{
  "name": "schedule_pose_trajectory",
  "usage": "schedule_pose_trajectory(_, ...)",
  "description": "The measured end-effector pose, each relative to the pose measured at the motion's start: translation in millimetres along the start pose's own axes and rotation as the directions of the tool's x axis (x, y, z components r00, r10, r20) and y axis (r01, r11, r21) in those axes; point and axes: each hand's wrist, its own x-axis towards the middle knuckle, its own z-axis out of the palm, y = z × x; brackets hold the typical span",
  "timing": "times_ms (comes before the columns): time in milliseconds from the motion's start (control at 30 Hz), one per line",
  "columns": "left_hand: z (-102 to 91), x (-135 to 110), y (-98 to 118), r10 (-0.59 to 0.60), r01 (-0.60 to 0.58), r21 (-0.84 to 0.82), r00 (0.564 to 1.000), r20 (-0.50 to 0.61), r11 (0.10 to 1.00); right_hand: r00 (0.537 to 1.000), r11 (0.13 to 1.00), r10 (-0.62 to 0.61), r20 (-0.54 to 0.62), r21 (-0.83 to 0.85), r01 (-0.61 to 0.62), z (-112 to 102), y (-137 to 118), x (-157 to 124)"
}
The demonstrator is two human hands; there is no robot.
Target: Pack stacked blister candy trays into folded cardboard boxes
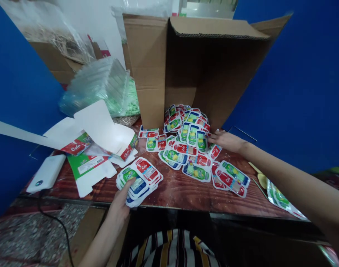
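My left hand (121,202) grips a fanned stack of printed sachet cards (140,180), red Cola and green ones, at the near edge of the wooden table (183,191). My right hand (226,141) reaches out to the loose pile of the same cards (190,142) in the middle of the table. Its fingertips touch a card at the pile's right side; whether they pinch it is unclear. More cards (232,178) lie spread below my right forearm.
A large open cardboard box (186,70) stands behind the pile. Flattened white cartons with Cola print (94,142) lie at the left, with a white power bank (47,173) and its cable. Clear plastic trays (98,83) and green shred sit behind. Blue partitions flank both sides.
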Motion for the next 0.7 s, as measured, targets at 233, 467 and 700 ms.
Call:
schedule_pose_trajectory(233, 2.4, -3.8, 2.1, -0.019, 0.019, 0.015, 1.0, -0.006, 1.0, 0.99, 0.989, -0.121, 0.069, -0.071, 0.126, 15.5, 6.4, 39.1)
schedule_pose_trajectory(467, 1.4, -1.3, 0.8, -0.025, 0.026, 0.012, 0.999, -0.019, 1.0, 0.999, 1.0, -0.027, -0.036, -0.001, 0.027, 6.7, 10.0, 40.2)
schedule_pose_trajectory(700, 0.0, 4.5, -0.3, -0.036, 0.036, 0.005, 0.999, -0.009, 0.999, 0.985, 0.992, -0.127, -0.114, -0.013, 0.126, -0.3, 24.0, 69.8)
